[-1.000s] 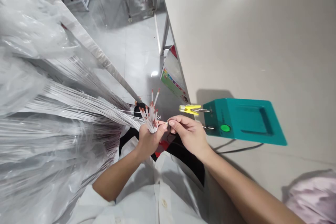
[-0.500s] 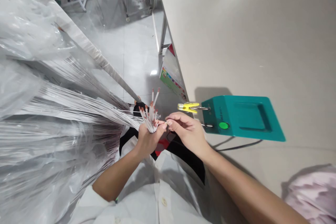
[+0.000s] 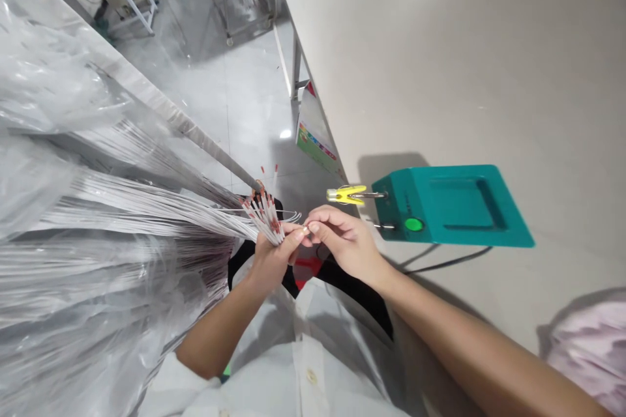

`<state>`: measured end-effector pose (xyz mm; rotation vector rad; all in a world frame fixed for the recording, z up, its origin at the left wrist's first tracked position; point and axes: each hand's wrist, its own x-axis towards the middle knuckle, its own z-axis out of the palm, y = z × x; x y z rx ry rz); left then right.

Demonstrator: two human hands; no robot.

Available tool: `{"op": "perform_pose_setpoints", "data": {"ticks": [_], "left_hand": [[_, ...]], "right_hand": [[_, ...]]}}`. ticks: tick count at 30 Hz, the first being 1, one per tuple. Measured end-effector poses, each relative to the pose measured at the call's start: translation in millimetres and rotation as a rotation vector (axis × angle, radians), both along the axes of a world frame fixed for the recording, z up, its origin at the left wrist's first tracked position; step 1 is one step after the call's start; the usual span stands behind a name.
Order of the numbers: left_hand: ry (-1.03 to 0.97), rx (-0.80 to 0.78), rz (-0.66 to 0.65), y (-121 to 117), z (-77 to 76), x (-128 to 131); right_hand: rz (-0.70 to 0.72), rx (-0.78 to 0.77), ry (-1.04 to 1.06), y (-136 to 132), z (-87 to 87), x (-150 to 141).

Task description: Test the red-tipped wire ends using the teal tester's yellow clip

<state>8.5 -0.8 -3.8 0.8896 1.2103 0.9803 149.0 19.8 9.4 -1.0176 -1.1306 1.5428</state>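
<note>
Head view: how far has the work been carried?

A bundle of thin white wires with red-brown tips is enclosed by the left hand's curled fingers. Where both hands meet, a small pale piece is pinched by the right hand, thumb against forefinger. This piece seems unfinished; how many are done or left cannot be told. Neither hand is laid on the yellow plastic clip or teal plastic device.

Can any writing be read?

None: dark marks beside the device's round green button are too small, and no brand is made out.
</note>
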Motion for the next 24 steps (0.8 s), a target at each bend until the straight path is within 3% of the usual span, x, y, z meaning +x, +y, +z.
{"op": "perform_pose_setpoints", "data": {"ticks": [8,15,24], "left_hand": [[0.064,-0.026,0.009,1,5.8,-1],[0.143,-0.010,-0.061,3,15.5,-5],[0.300,0.072,-0.197,3,21.2,-7]], "right_hand": [[0.020,0.213,-0.322,0,-10.1,8],[-0.070,0.448,-0.477,1,1.7,19],[0.089,0.600,-0.584,8,2.8,26]]}}
